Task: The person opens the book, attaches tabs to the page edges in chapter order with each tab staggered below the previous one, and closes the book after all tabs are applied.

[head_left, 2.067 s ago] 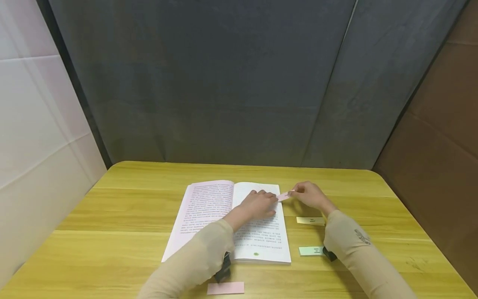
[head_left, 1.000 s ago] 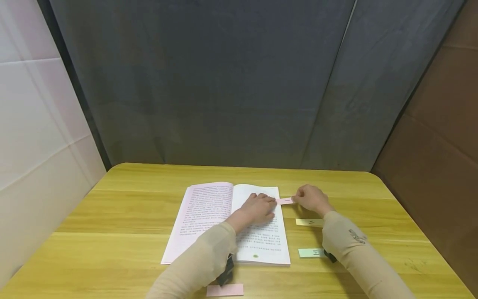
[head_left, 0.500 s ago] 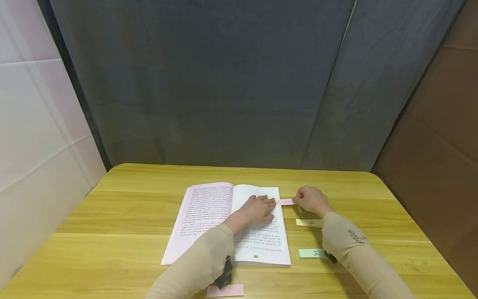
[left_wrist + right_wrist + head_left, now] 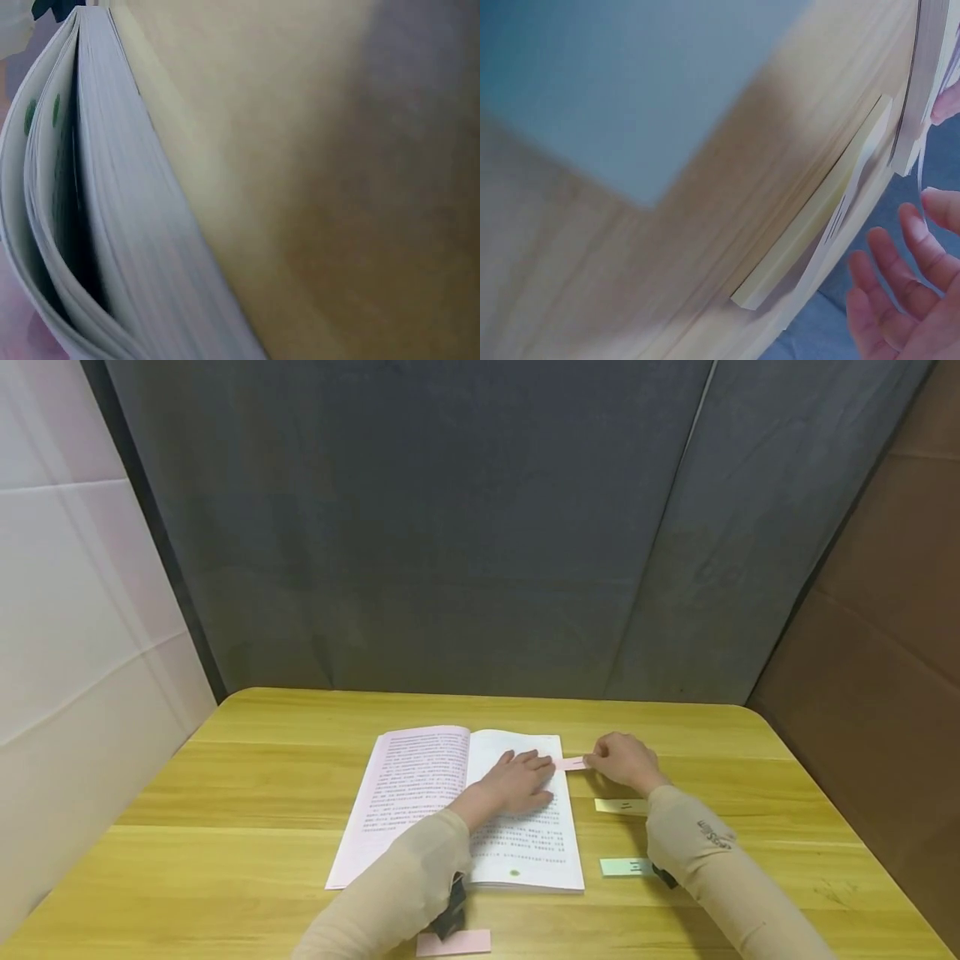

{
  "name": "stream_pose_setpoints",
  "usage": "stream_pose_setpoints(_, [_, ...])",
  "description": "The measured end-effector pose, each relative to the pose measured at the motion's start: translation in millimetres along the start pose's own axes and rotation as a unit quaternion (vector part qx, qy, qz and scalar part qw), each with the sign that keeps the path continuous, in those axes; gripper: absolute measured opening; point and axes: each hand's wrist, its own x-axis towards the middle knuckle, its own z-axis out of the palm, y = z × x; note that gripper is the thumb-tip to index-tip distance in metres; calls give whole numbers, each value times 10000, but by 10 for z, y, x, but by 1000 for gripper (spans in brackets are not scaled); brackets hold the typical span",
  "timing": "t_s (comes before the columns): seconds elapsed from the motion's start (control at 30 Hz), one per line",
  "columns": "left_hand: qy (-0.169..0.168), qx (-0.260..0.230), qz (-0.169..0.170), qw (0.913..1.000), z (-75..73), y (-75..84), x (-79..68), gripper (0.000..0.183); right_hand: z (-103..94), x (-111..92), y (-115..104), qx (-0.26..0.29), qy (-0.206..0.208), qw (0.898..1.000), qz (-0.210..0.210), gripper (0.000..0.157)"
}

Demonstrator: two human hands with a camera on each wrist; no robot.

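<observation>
An open book [image 4: 525, 856] lies on the table, and my left hand [image 4: 516, 783] rests flat on its right page, fingers spread. A pink sticky strip [image 4: 572, 763] with a dark printed mark sticks out past the page's right edge. Its inner end is by my left fingertips. The strip's outer end is pinched between thumb and index finger of my right hand [image 4: 624, 760]. In the right wrist view the right hand [image 4: 922, 285] shows the strip edge-on, running to the book's edge. The left wrist view shows the book's page block [image 4: 142, 180] from below, with some leaves bowed up.
Right of the book lie a yellow sticky-note pad [image 4: 621, 807] and a green one [image 4: 625, 867], partly covered by the right wrist's black camera. A pink pad [image 4: 453, 942] lies near the front, below the left wrist. A dark cloth panel [image 4: 465, 527] stands behind the table [image 4: 225, 793].
Since two seconds ago the pink strip has gone from slanted to nearly level at the page edge, and my right hand has lowered slightly. The left hand stays on the page, fingers spread more.
</observation>
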Motion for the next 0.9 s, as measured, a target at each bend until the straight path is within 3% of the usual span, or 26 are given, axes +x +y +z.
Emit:
stream_pose_setpoints(0.2, [399, -45, 32, 9992, -114, -85, -127, 54, -17, -5, -9, 75, 398, 9990, -162, 22])
stream_pose_setpoints(0.5, [1078, 166, 274, 9937, -351, -290, -583, 49, -156, -150, -67, -366, 1392, 9832, -1124, 25])
stream_pose_setpoints(0.6, [1169, 275, 317, 9923, -350, -307, -738, 48, -163, -254, -119, -798, 1732, 9666, -1710, 23])
stream_pose_setpoints(0.77, [1240, 347, 530, 9903, -295, -218, -953, 45, -89, -442, -205, -1471, 2234, 9217, -2810, 19])
stream_pose_setpoints(0.9, [1194, 432, 767, 9889, -239, -83, -1058, 47, 8, -572, -283, -1692, 2362, 8938, -3418, 17])
